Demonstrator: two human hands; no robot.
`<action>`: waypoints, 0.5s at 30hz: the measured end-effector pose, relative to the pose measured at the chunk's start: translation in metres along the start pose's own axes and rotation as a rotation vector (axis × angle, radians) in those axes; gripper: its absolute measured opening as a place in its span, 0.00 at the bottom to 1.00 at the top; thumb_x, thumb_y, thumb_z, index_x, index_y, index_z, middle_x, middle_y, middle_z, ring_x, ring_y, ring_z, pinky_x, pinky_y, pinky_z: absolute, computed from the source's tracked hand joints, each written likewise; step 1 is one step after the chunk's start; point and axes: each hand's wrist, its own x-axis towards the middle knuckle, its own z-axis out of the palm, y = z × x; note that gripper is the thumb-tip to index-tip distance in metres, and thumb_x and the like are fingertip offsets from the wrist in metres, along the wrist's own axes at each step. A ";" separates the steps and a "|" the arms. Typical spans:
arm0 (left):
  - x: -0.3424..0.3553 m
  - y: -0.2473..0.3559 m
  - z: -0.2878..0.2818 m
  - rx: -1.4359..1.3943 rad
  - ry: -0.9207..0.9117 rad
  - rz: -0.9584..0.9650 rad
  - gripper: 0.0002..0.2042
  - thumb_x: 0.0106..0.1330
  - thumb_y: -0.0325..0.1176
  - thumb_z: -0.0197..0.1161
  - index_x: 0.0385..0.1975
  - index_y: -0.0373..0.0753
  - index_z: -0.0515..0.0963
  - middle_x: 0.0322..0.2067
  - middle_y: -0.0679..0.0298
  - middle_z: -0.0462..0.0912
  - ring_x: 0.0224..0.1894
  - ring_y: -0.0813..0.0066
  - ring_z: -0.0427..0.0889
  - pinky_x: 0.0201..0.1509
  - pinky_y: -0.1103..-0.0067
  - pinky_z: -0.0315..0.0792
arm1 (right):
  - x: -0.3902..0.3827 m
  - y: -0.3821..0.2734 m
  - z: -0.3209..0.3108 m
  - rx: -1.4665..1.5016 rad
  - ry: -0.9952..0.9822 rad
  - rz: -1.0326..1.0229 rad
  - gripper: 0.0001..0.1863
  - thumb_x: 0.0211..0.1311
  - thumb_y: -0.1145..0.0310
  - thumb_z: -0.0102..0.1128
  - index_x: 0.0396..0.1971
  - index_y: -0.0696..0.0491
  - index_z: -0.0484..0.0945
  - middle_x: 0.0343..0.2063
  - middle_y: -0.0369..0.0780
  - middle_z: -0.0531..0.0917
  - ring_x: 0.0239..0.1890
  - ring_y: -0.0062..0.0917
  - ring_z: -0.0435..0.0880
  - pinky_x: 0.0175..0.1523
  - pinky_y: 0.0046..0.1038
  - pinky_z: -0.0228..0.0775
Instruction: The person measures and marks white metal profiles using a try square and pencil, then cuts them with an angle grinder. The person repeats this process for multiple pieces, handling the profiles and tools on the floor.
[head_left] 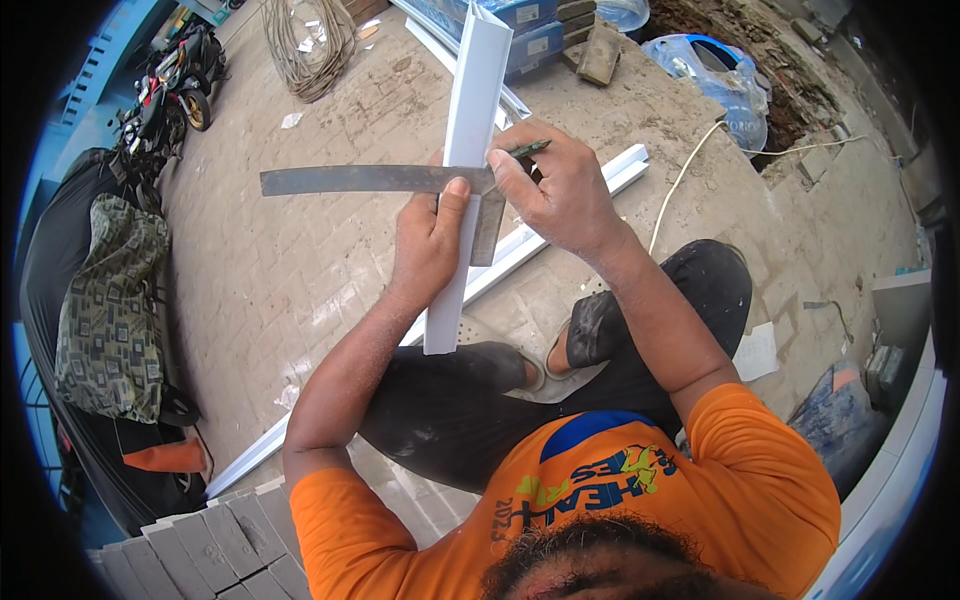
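The white profile (478,95), aligned twelve-to-six, and metal square (340,180) are gripped by the left fingers (456,189); at the profile's three o'clock, a green pen (530,148) is pinched by the right fingers (516,182).

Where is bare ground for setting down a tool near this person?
Widest: beige paving between the patterned greenish cloth cover and the person's left hand. Smaller: beside the black-trousered right knee, above the white paper sheet. Crowded: around the right hand, with grey metal square, white channel, long white strip below.

Bright, even daylight; bent edges seem soft.
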 end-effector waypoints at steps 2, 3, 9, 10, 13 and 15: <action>0.000 -0.002 0.004 0.024 0.003 0.038 0.30 0.90 0.48 0.51 0.77 0.29 0.70 0.59 0.43 0.87 0.62 0.59 0.86 0.67 0.66 0.77 | 0.000 -0.001 -0.007 -0.148 -0.050 -0.065 0.11 0.77 0.65 0.65 0.43 0.58 0.87 0.35 0.42 0.89 0.32 0.26 0.87 0.37 0.32 0.78; 0.001 -0.003 0.005 0.056 0.009 0.073 0.30 0.90 0.49 0.51 0.76 0.28 0.70 0.58 0.44 0.87 0.61 0.60 0.87 0.66 0.67 0.78 | 0.000 -0.001 -0.011 -0.222 -0.065 0.018 0.11 0.78 0.65 0.64 0.44 0.58 0.87 0.35 0.43 0.89 0.32 0.25 0.88 0.37 0.33 0.78; 0.010 -0.002 -0.013 0.043 0.069 -0.087 0.28 0.89 0.53 0.52 0.62 0.26 0.79 0.45 0.51 0.88 0.47 0.68 0.86 0.54 0.70 0.80 | 0.009 0.010 -0.019 0.180 -0.160 0.472 0.17 0.83 0.57 0.62 0.50 0.58 0.88 0.36 0.41 0.89 0.30 0.21 0.87 0.33 0.27 0.79; 0.010 -0.001 -0.016 0.039 0.096 -0.138 0.28 0.89 0.53 0.52 0.58 0.27 0.80 0.42 0.53 0.88 0.44 0.70 0.85 0.52 0.71 0.80 | 0.003 0.009 -0.009 0.406 -0.184 0.547 0.19 0.84 0.55 0.62 0.51 0.58 0.88 0.35 0.40 0.89 0.30 0.20 0.87 0.33 0.24 0.78; 0.011 -0.001 -0.013 -0.218 0.125 -0.002 0.26 0.89 0.53 0.53 0.56 0.29 0.79 0.41 0.57 0.85 0.42 0.76 0.81 0.47 0.74 0.78 | -0.011 0.008 0.022 0.703 -0.209 0.564 0.22 0.84 0.53 0.64 0.55 0.59 0.86 0.31 0.35 0.86 0.29 0.15 0.84 0.31 0.17 0.76; 0.010 -0.001 -0.010 -0.225 0.158 0.000 0.28 0.86 0.54 0.59 0.60 0.29 0.74 0.42 0.58 0.84 0.43 0.77 0.81 0.47 0.74 0.79 | -0.017 0.008 0.033 0.681 -0.190 0.531 0.20 0.84 0.55 0.65 0.55 0.59 0.86 0.31 0.34 0.85 0.29 0.15 0.83 0.30 0.18 0.77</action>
